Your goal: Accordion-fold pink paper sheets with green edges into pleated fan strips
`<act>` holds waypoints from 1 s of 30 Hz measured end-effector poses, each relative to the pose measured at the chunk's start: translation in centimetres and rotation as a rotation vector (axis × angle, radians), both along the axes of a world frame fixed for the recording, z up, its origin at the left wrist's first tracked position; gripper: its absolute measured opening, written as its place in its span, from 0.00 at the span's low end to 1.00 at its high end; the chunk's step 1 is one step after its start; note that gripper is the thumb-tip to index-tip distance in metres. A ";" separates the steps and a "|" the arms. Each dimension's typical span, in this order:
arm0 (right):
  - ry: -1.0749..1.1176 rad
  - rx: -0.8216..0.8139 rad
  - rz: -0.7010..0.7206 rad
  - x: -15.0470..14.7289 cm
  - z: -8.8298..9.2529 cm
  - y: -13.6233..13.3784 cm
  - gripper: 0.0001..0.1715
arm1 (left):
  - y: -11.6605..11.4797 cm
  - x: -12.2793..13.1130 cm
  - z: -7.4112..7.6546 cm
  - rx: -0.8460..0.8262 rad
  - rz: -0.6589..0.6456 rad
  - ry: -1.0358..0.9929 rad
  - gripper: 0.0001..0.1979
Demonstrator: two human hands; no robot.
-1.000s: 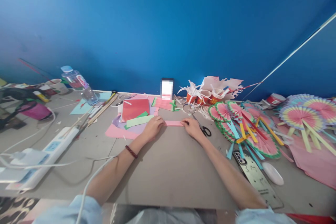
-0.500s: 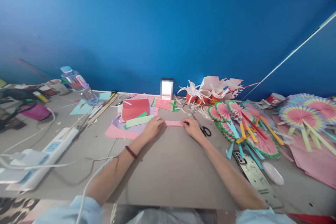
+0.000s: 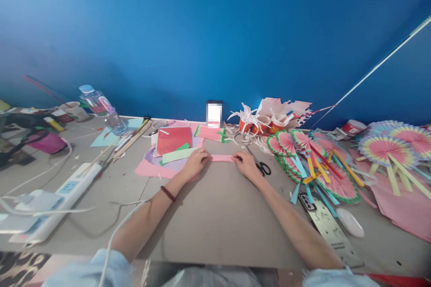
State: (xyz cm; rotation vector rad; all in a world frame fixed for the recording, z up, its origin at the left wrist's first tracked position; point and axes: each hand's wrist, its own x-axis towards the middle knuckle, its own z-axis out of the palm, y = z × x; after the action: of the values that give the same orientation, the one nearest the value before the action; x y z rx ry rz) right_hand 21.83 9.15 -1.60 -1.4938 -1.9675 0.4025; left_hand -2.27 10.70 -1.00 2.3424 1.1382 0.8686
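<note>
A narrow pink paper strip (image 3: 222, 158) lies level on the grey table between my two hands. My left hand (image 3: 198, 163) grips its left end with curled fingers, and my right hand (image 3: 244, 161) pinches the right end. Just left of my left hand, a pale green paper strip (image 3: 178, 155) rests on coloured sheets with a red paper pack (image 3: 173, 140). Black-handled scissors (image 3: 263, 168) lie beside my right wrist. Beyond the strip is a pleated pink paper piece (image 3: 210, 133) with green edges.
On the right are folded paper fans (image 3: 310, 148), a phone (image 3: 332, 228) and a white oval case (image 3: 350, 222). At left stand a plastic bottle (image 3: 104, 110) and a power strip (image 3: 60, 202), whose white cable crosses my left forearm. Paper cups (image 3: 261, 124) stand by the blue wall.
Both hands stay on the pink strip in nearly the same place. The view has shifted very slightly; nothing else visibly differs.
</note>
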 end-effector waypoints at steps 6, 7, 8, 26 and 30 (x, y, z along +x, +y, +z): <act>-0.013 0.033 0.006 -0.2 -0.2 -0.2 0.07 | -0.3 0.2 0.2 0.077 0.019 0.076 0.09; -0.015 0.044 0.005 -0.2 -0.3 -0.3 0.07 | -0.3 0.3 0.2 0.101 0.026 0.096 0.09; -0.018 0.055 -0.001 -0.3 -0.3 -0.3 0.07 | -0.4 0.3 0.3 0.127 0.027 0.122 0.10; -0.659 0.112 0.007 -3.4 1.7 -4.4 0.20 | -5.5 3.5 1.1 0.315 0.167 0.603 0.11; -0.666 0.070 0.007 -3.9 2.1 -5.4 0.24 | -6.5 4.1 1.3 0.298 0.222 0.577 0.19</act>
State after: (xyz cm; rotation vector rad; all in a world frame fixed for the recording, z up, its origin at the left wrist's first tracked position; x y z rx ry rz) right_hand 17.90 3.76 0.45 -1.7187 -2.4488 -0.1965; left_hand 1.84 4.19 0.27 2.8599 1.6102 0.4531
